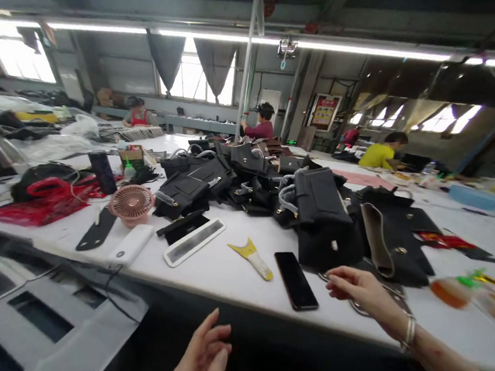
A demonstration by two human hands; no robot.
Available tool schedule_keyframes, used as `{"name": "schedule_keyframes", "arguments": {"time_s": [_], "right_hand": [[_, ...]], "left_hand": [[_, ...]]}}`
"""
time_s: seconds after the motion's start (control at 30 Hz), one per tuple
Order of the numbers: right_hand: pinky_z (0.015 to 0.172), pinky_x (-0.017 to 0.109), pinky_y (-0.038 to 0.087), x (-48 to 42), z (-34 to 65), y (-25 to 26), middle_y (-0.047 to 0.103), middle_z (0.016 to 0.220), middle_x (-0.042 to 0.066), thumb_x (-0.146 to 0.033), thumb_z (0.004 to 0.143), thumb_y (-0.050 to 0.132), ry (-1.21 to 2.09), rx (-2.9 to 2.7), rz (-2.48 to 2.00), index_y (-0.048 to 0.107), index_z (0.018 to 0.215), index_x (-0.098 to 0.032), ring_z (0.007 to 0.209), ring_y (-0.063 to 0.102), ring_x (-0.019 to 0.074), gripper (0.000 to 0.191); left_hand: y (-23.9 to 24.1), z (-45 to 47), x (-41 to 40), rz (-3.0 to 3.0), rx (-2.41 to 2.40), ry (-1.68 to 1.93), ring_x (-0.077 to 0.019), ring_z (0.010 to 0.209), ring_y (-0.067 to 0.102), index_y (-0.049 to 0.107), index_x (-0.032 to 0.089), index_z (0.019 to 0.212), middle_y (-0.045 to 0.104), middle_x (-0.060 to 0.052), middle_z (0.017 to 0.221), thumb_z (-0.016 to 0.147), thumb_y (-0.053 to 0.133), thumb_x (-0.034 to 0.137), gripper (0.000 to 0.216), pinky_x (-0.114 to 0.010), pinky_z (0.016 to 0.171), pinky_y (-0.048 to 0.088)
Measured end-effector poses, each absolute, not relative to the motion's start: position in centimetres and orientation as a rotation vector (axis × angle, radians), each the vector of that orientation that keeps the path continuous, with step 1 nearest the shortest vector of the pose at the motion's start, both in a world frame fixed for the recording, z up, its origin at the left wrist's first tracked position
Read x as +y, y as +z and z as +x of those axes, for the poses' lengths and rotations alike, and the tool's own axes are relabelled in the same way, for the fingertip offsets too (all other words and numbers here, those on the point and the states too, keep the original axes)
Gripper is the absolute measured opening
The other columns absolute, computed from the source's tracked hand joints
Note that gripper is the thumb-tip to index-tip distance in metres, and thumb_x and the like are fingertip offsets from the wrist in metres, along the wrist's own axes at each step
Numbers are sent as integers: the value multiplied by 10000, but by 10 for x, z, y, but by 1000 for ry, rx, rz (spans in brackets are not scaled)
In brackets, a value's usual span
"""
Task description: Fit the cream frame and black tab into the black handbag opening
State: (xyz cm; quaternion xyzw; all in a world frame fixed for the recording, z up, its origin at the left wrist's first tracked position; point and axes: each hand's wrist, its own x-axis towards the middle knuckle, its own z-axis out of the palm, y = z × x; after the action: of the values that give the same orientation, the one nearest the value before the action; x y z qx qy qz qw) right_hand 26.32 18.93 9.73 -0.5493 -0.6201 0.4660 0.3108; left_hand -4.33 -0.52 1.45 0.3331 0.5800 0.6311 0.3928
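Observation:
My left hand (202, 356) is above the front edge of the table, its fingers loosely curved and apart, with nothing in it. My right hand (358, 288) wears a bracelet and reaches over the table just right of a black smartphone (296, 280). Its fingers are slightly bent, and nothing shows in them. Close behind its fingertips stands a black handbag (321, 201) with a metal clasp. Handles or straps (360, 310) lie partly hidden under this hand. An open black bag piece (396, 235) with a beige inner edge lies to its right.
A pile of black bags (203, 181) covers the table's middle. Nearer are a yellow-and-white pattern piece (254, 258), a white-framed panel (195, 242), a power bank (131, 245) and a pink fan (132, 203). An orange bottle (452, 291) is at right. Several people work farther back.

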Motion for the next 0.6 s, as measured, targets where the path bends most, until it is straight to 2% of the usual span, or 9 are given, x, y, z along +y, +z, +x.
{"name": "schedule_keyframes", "arguments": {"time_s": [0.07, 0.17, 0.27, 0.37, 0.47, 0.53, 0.6], "right_hand": [[642, 356, 565, 210, 229, 89, 740, 748, 115, -569, 761, 599, 1180, -1860, -1392, 688, 850, -155, 681, 707, 239, 432], [658, 370, 563, 252, 155, 76, 739, 755, 102, -471, 810, 532, 1041, -2105, -1278, 676, 870, -165, 701, 705, 244, 343], [843, 408, 524, 301, 59, 68, 737, 960, 125, -293, 803, 572, 822, -2304, -1141, 667, 987, -158, 906, 686, 264, 248], [998, 428, 433, 348, -40, 68, 645, 1225, 157, -195, 801, 600, 579, -2460, -1009, 571, 1220, -152, 1145, 590, 277, 423], [1084, 493, 323, 385, -118, 71, 386, 1483, 210, -204, 799, 650, 311, -2561, -886, 403, 1390, -122, 1357, 365, 336, 646], [1137, 527, 201, 399, -154, 70, 273, 1550, 183, -196, 770, 704, 141, -2662, -728, 359, 1425, -139, 1428, 195, 364, 743], [1161, 530, 120, 404, -179, 63, 298, 1551, 136, -201, 747, 743, -4, -2763, -569, 390, 1412, -173, 1442, 137, 360, 754]], "left_hand": [[11, -64, 33, 856, 1495, 1635, -266, 919, 692, 627, 325, 1195, 723, -59, 1033, 753, 664, 562, 504, -370, 861, 561], [2, -96, 83, 1035, 1706, 1594, -244, 888, 685, 620, 270, 1174, 722, -52, 959, 829, 601, 506, 418, -331, 827, 542], [-9, -116, 120, 1218, 1862, 1530, -209, 709, 657, 625, 256, 1131, 699, -27, 825, 883, 534, 449, 327, -305, 707, 517], [-21, -122, 144, 1264, 1902, 1483, -195, 594, 617, 658, 250, 1054, 673, -17, 730, 878, 532, 436, 285, -296, 614, 488], [-34, -122, 156, 1272, 1990, 1416, -197, 544, 599, 662, 254, 1001, 648, -15, 665, 876, 526, 466, 281, -306, 568, 459], [-43, -120, 160, 1278, 2073, 1369, -204, 537, 601, 651, 272, 989, 646, -17, 656, 879, 508, 494, 286, -317, 552, 446], [-52, -119, 163, 1286, 2147, 1353, -209, 533, 600, 640, 294, 962, 650, -22, 660, 880, 490, 515, 279, -329, 549, 444]]}}
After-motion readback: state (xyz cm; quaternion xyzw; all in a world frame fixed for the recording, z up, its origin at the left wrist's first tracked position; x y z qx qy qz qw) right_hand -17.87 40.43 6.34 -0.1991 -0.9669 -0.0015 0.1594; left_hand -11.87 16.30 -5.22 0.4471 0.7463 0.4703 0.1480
